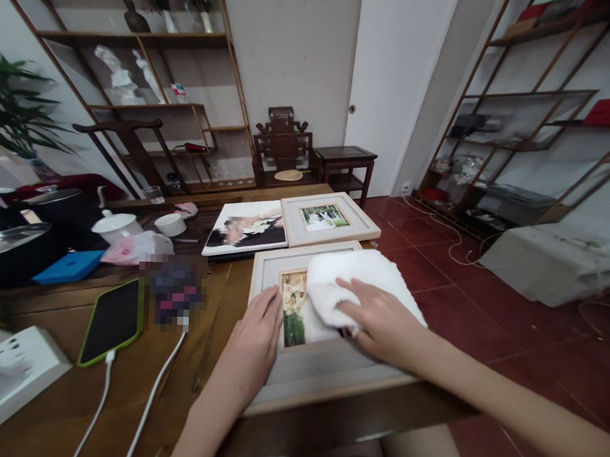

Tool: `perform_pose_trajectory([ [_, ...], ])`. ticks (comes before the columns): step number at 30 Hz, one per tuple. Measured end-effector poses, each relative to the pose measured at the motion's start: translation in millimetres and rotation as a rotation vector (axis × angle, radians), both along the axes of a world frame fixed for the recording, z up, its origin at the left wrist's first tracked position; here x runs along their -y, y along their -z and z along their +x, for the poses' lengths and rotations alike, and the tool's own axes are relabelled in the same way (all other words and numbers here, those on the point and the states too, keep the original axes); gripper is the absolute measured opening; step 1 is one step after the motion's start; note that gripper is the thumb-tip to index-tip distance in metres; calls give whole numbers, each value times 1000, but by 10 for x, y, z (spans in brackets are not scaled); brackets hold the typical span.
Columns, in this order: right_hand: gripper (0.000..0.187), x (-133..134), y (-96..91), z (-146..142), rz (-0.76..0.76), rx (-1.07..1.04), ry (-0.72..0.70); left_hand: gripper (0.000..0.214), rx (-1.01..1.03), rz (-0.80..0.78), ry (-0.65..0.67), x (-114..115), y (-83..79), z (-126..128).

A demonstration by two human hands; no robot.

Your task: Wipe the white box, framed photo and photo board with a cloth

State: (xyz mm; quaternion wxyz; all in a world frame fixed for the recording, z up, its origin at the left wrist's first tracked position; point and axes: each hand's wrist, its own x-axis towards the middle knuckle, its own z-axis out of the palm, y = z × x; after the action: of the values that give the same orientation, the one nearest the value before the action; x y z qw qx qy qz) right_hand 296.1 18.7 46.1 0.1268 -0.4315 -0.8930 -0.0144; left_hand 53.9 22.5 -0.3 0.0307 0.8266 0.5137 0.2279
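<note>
A picture frame (309, 382) with a pale wood edge and grey mat lies flat at the table's near right edge. In its middle a photo shows a building and greenery, partly covered. A white fluffy cloth (383, 278) is bunched over the frame's right half. My right hand (379, 318) presses on that cloth, fingers curled into its folds. Along the left side of the frame, my left hand (256, 333) rests flat with its fingers stretched out and together, holding nothing.
Behind lie a second framed photo (361, 210) and a photo panel (219, 242). To the left are a green-cased phone (112, 322) on a white cable, a power strip (24, 372), a blue box (69, 267), a white teapot (115, 226) and dark pots (18, 252).
</note>
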Motion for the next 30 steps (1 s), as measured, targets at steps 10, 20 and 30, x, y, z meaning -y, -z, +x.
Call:
perform_pose_trajectory([
  [10, 43, -794, -57, -26, 38, 105, -101, 37, -10, 6, -11, -5, -1, 0],
  [20, 41, 415, -258, -26, -241, 65, -219, 39, -7, 7, -11, 16, 0, 21],
  [30, 44, 152, 10, -45, -129, -10, -136, 39, -25, 1, 22, -8, -6, -10],
])
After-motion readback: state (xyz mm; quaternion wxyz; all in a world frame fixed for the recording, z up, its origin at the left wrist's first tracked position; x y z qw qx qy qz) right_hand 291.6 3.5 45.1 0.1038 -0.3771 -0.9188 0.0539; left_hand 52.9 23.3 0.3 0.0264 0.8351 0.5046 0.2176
